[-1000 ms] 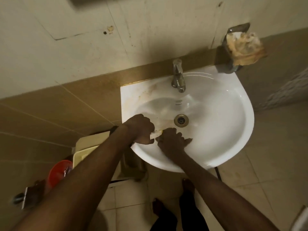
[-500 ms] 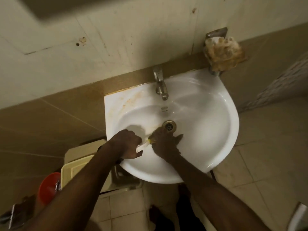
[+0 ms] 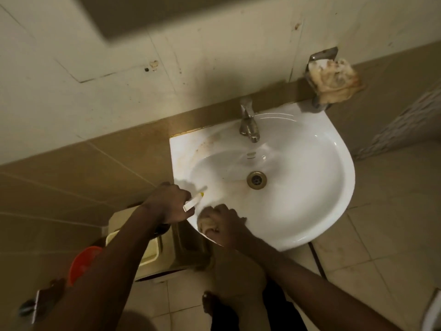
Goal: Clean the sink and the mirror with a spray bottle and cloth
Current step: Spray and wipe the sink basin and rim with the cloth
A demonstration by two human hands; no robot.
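Observation:
A white wall-mounted sink [image 3: 322,187] with a brass drain [image 3: 256,179] and a metal tap [image 3: 248,123] fills the middle of the view. My left hand [image 3: 169,204] hovers at the sink's left rim and grips a spray bottle whose white nozzle with a yellow tip [image 3: 194,200] points into the basin. My right hand [image 3: 224,225] holds a crumpled beige cloth [image 3: 206,220] pressed on the near left rim of the sink. The blurred lower edge of the mirror [image 3: 114,22] shows at the top left.
A metal wall holder with a beige rag [image 3: 334,78] hangs at the sink's back right corner. Left of and below the sink stand a cream box [image 3: 148,254] and a red tub [image 3: 82,263]. My bare feet are on the tiled floor [image 3: 381,271].
My right hand moved the cloth from beside the drain back to the near left rim. The left hand with the bottle shifted a little left. The camera tilted up.

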